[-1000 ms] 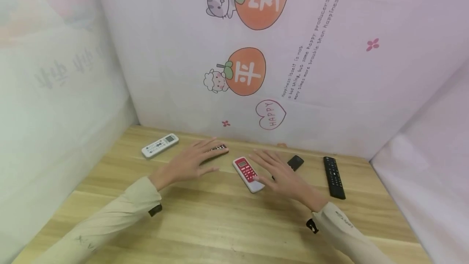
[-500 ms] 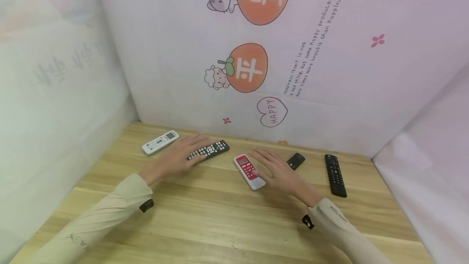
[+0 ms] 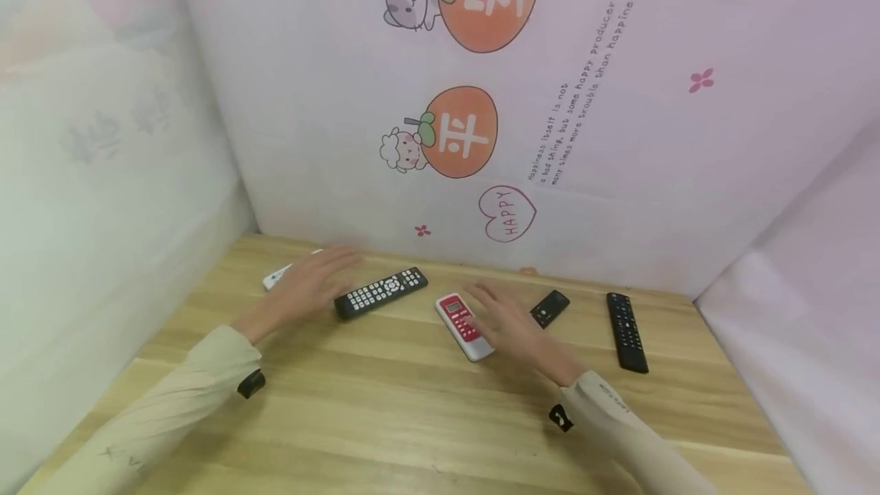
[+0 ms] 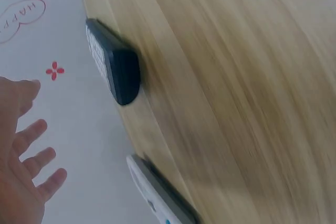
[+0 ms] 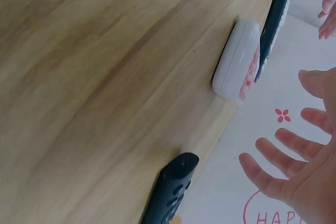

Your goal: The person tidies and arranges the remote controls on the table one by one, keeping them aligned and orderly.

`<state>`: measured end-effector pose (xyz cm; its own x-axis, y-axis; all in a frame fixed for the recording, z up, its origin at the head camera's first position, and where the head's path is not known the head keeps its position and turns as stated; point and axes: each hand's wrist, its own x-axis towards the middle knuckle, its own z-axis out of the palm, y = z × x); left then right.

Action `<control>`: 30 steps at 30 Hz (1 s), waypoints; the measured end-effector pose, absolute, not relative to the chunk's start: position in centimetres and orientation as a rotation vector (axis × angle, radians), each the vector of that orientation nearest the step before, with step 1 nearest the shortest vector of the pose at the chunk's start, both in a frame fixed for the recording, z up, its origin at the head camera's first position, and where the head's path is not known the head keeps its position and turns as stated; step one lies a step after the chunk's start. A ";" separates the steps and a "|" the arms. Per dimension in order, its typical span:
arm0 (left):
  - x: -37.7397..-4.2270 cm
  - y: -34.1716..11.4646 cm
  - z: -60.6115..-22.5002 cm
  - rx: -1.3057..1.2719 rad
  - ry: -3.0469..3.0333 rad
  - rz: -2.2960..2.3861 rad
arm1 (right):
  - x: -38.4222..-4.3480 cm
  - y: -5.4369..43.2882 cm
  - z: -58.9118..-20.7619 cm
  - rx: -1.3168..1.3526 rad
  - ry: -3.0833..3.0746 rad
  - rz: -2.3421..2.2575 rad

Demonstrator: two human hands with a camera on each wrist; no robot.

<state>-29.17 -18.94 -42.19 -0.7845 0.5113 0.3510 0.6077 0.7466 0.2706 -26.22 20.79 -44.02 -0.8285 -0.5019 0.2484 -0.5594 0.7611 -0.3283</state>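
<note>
Five remote controls lie in a row on a wooden table, so several in all: at the far left a white remote (image 3: 273,278), partly hidden under my left hand (image 3: 302,286). That hand hovers with fingers spread and holds nothing. Just right of it lies a black remote with white buttons (image 3: 381,292). My right hand (image 3: 512,327) is above the table between a red and white remote (image 3: 454,319) and a small black remote (image 3: 551,307), covering part of both. In the right wrist view its fingers are apart and grip nothing.
A long black remote (image 3: 627,333) lies at the right on the wooden table (image 3: 412,411). A white printed cloth (image 3: 330,98) stands along the back edge, with pale cloth walls on both sides. Each wrist wears a black strap.
My left hand has moved left, off the black remote with white buttons and over the white remote. My right hand has shifted slightly left. The remotes lie where they were.
</note>
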 end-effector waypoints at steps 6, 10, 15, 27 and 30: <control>-29.9 -21.1 -42.8 -0.787 -2.728 -0.627 | -26.0 19.7 -44.4 0.714 -2.861 0.836; -30.4 -22.2 -43.3 -0.720 -2.752 -0.644 | -25.8 19.0 -44.6 0.628 -2.899 0.913; -30.7 -23.2 -43.7 -0.643 -2.798 -0.666 | -25.9 18.4 -45.0 0.512 -2.958 0.910; -32.6 -25.7 -44.1 -0.542 -2.876 -0.699 | -26.2 18.1 -45.0 0.331 -3.059 0.927; -32.8 -26.2 -44.1 -0.513 -2.918 -0.699 | -26.4 18.1 -45.0 0.309 -3.071 0.943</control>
